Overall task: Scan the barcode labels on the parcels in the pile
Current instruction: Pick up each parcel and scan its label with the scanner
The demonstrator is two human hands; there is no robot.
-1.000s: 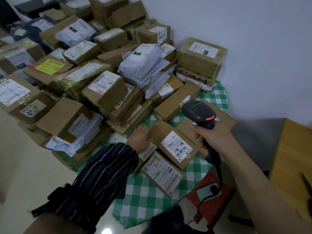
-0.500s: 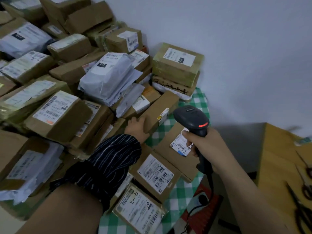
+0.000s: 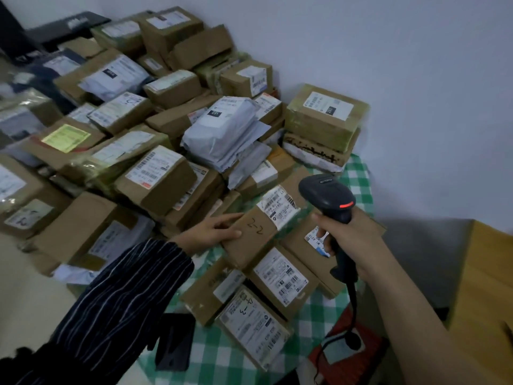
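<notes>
A big pile of brown cardboard parcels (image 3: 155, 173) and grey mailer bags (image 3: 222, 132) covers a surface with a green checked cloth (image 3: 358, 173). My left hand (image 3: 213, 230), in a striped sleeve, grips the near end of a long brown parcel marked "2-2" (image 3: 258, 232); its white barcode label (image 3: 280, 207) faces up at the far end. My right hand (image 3: 355, 240) grips the handle of a black barcode scanner (image 3: 327, 193) with a red light lit. The scanner's head hangs just right of that label.
Flat labelled parcels lie in front, one marked "4-3" (image 3: 249, 318). The scanner's cable runs down to a red object (image 3: 347, 351). A black flat object (image 3: 173, 343) lies on the cloth near me. A wooden surface (image 3: 488, 273) stands at the right, a pale wall behind.
My left hand has drawn the long "2-2" parcel out of the pile's edge toward me, its label now turned up. The scanner has stayed close by, on the right.
</notes>
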